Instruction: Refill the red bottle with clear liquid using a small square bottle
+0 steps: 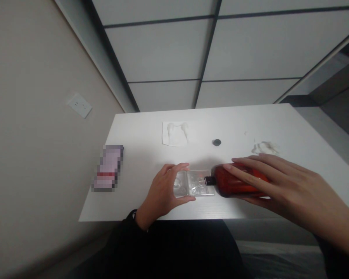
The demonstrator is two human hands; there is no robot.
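My left hand (164, 190) grips a clear plastic case (211, 192) by its left part, with the thumb at the near edge and the fingers at the far edge. The case lies open on the table, its two halves side by side. My right hand (282, 182) is wrapped over a red see-through bottle (235, 188), tipped on its side. The bottle's uncapped black threaded neck (210, 181) points left, over the right half of the case. Whether liquid is flowing I cannot make out. A dark round cap (217, 142) lies beyond the bottle.
Two white pieces with rounded heads and tapering ends (185, 128) lie on a white tissue (176, 142) at the back. Crumpled whitish scraps (266, 147) are at the right. A blurred pinkish rectangular object (109, 168) sits at the white table's (128, 209) left edge, near the wall.
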